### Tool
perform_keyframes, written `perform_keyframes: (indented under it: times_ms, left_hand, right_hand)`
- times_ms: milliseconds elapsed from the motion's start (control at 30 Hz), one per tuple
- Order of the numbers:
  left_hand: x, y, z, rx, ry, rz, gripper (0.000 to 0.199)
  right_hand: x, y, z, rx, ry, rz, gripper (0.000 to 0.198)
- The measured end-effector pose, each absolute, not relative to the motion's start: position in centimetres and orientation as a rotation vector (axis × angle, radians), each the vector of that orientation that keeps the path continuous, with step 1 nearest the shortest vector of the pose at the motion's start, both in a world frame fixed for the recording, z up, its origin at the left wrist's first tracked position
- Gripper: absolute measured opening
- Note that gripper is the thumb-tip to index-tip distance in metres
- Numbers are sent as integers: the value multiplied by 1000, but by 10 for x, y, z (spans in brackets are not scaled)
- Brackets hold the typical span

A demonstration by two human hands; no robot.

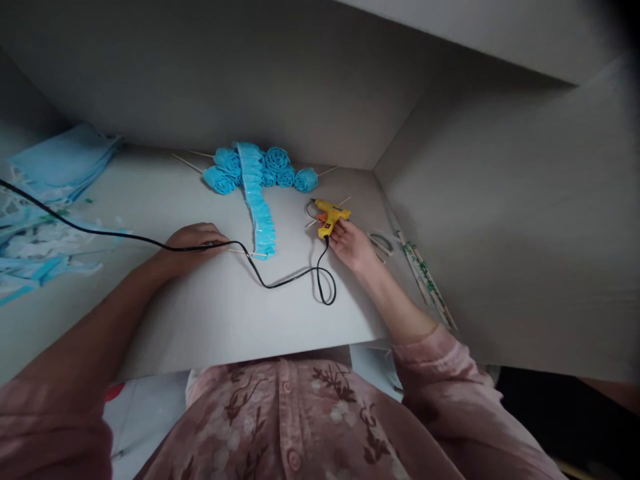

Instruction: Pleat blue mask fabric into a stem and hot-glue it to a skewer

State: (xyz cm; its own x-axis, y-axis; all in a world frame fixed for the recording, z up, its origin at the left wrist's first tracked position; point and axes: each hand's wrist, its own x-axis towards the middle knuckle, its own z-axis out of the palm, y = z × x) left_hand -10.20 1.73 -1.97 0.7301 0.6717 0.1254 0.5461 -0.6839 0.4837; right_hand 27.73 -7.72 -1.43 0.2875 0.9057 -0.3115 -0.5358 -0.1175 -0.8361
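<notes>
On the bench (210, 320), the left hand (197, 238) pinches a thin stick (243, 251), its tip at the pleated blue strip (259, 213)'s near end, seemingly to keep them aligned, while the right hand (353, 245) touches the glue gun (334, 212), handily placed alongside, whether gripping I can't tell.

The flowers (277, 159) and the ruffled strip (257, 200) are both of bright sky blue, the strip being paler along its left edge, and the thin stick (257, 254) at its lower end is cream. The glue gun (333, 212) is yellow with an orange trigger (323, 217), its cord (277, 285) is plain black, and the narrow sticks (427, 280) at the right carry green marks. The tabletop (210, 313) is light grey, the wall (250, 67) a darker grey, the sheets (65, 157) at the left light blue, the scraps (40, 243) white mixed with light blue, and the shirt (260, 433) is dusty pink, patterned with brown twigs and pale blotches.
</notes>
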Motion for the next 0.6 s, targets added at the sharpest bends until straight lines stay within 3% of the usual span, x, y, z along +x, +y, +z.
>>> perform_keyframes:
  times_ms: [367, 600]
  left_hand:
    - [-105, 20, -23, 2511, 925, 454, 52]
    - [-103, 20, -24, 2505, 920, 500, 53]
  right_hand:
    - [258, -130, 15, -1391, -860, 1044, 16]
    - [357, -154, 47, -1636, -1333, 258, 37]
